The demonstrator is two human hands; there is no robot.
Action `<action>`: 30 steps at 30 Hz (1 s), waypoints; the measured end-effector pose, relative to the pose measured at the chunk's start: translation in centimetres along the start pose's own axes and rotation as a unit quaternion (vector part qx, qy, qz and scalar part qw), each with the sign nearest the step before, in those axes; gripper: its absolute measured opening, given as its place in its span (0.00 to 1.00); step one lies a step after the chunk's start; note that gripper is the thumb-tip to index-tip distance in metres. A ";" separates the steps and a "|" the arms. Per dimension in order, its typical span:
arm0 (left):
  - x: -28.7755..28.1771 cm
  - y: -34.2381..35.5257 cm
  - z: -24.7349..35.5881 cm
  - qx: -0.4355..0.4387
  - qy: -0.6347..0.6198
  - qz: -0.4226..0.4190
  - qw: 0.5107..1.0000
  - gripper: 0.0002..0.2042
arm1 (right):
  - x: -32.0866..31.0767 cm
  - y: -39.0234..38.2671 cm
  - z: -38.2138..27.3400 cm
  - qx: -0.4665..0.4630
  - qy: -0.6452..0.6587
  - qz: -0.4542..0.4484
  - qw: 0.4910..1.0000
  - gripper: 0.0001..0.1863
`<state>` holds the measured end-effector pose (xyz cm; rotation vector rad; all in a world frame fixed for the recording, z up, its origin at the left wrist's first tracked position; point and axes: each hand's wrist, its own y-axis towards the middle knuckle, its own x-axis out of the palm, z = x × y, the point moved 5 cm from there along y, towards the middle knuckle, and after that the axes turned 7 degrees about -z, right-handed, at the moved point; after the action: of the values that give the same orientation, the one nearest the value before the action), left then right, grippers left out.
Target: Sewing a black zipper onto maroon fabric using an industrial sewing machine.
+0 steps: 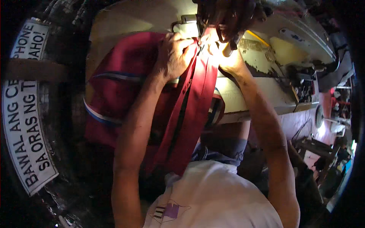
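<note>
A dark red garment (121,87) with white and blue stripes lies over a worn cream sewing table (129,17). A long red strip with a black zipper (192,114) runs from the needle area down to my lap. My left hand (173,55) pinches the red fabric just left of the strip's top end. My right hand (228,57) presses the strip's right side under a bright lamp glow. The sewing machine head (224,15) sits dark right above both hands, hiding the needle.
A white sign with black lettering (26,114) hangs on the dark wall at left. The table's right part has peeling paint and small dark items (304,87). Beyond the right edge stand a stool or frame (315,146) and clutter. My white shirt (213,201) fills the bottom.
</note>
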<state>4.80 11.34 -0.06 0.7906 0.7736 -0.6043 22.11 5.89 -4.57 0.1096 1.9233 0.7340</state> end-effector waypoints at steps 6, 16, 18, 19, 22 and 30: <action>-0.1 1.0 -2.2 -0.037 -0.034 -0.023 0.998 0.16 | -0.9 0.8 -1.6 0.051 0.077 0.023 0.995 0.08; -0.9 -0.1 2.8 -0.113 0.111 -0.034 0.987 0.09 | -0.9 3.6 0.7 -0.117 0.045 -0.019 0.992 0.09; -1.0 -1.1 4.5 -0.098 0.146 -0.069 0.982 0.09 | -0.9 3.3 0.9 -0.022 0.117 -0.073 0.990 0.19; -0.9 -1.9 4.5 -0.103 0.153 -0.073 0.980 0.09 | 0.4 3.5 1.1 -0.025 0.127 -0.070 0.989 0.19; -0.7 -2.2 6.3 -0.058 0.128 0.015 0.990 0.10 | 0.5 2.9 2.1 -0.065 0.224 -0.006 0.972 0.22; 0.1 -3.0 6.9 -0.030 0.237 -0.031 0.971 0.22 | 1.4 4.4 0.7 0.003 0.107 0.058 0.993 0.12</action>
<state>5.26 4.11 1.90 0.8693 1.2520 -0.4485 20.98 10.37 -3.54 0.1521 2.1371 0.8447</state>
